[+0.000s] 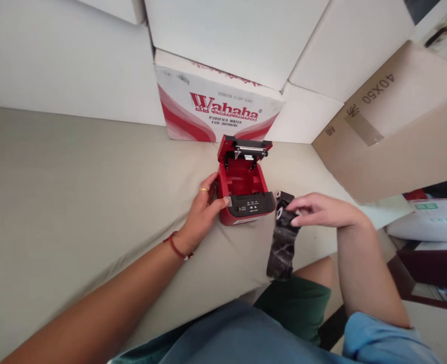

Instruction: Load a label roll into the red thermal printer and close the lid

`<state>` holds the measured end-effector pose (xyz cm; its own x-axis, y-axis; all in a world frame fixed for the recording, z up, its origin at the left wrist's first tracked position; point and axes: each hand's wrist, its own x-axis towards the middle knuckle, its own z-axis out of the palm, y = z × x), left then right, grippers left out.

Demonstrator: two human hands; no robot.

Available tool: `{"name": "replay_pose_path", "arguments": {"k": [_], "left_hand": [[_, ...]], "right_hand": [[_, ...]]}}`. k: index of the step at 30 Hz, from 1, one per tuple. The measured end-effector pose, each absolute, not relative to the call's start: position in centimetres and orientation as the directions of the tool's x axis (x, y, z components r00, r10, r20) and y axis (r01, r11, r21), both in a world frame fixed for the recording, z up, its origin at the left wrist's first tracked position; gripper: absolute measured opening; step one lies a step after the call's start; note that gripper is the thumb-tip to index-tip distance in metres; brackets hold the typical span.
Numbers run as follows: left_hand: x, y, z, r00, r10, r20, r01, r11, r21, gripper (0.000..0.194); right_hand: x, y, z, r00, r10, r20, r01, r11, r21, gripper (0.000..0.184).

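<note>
A small red and black label printer (246, 207) sits on the cloth-covered surface with its lid (242, 147) raised, so its red inner bay shows with no roll in it. My left hand (204, 202) grips the printer's left side, thumb on the front corner of the black panel. To the right of the printer, my right hand (314, 211) has its thumb and index finger closed at the end of a black roll (284, 215) with a white core. A crinkled black strip (282, 253) hangs down from this roll. Just behind it lies a second black roll (282, 196).
A white and red water carton (223, 108) stands right behind the printer, against large white boxes (227, 30). A brown cardboard box (394, 121) stands at the right. Past the surface's right edge is a white plastic package (428, 222).
</note>
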<state>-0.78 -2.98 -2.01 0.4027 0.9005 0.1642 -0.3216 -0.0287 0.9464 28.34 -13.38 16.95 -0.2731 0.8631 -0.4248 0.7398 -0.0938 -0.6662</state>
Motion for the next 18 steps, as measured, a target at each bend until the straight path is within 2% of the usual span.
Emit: {"name": "replay_pose_path", "arguments": {"k": [2,4,6,9,11,15,18], "left_hand": [[-0.8,-3.0,-1.8,0.400,0.903,0.153,-0.328,-0.014,0.944,0.078],[-0.8,-3.0,-1.7,0.397,0.905,0.150,-0.338,-0.008,0.941,0.077],[-0.8,-3.0,-1.6,0.394,0.907,0.152,-0.347,-0.006,0.938,0.076],[-0.8,-3.1,-1.5,0.391,0.908,0.151,-0.349,-0.006,0.937,0.075],[-0.8,-3.1,-1.5,0.391,0.909,0.144,-0.348,0.001,0.938,0.075],[-0.9,-3.1,-1.4,0.393,0.908,0.144,-0.339,-0.002,0.941,0.076],[-0.8,-3.0,-1.6,0.403,0.902,0.157,-0.340,-0.012,0.941,0.077]], "right_hand": [[27.8,-13.5,14.1,-0.325,0.823,-0.466,0.745,-0.082,-0.662,0.029],[27.5,-13.6,11.8,-0.300,0.841,-0.450,0.743,-0.090,-0.663,0.030],[28.1,-13.5,10.4,-0.149,0.919,-0.365,0.770,-0.124,-0.626,0.032],[30.1,-12.6,8.8,0.129,0.978,-0.163,0.834,-0.196,-0.516,0.031],[31.2,-11.7,7.9,0.199,0.974,-0.111,0.857,-0.228,-0.461,0.037],[31.9,-11.6,8.0,0.178,0.975,-0.135,0.884,-0.219,-0.412,0.031],[32.2,-13.2,11.0,0.104,0.981,-0.166,0.884,-0.168,-0.436,0.030]]}}
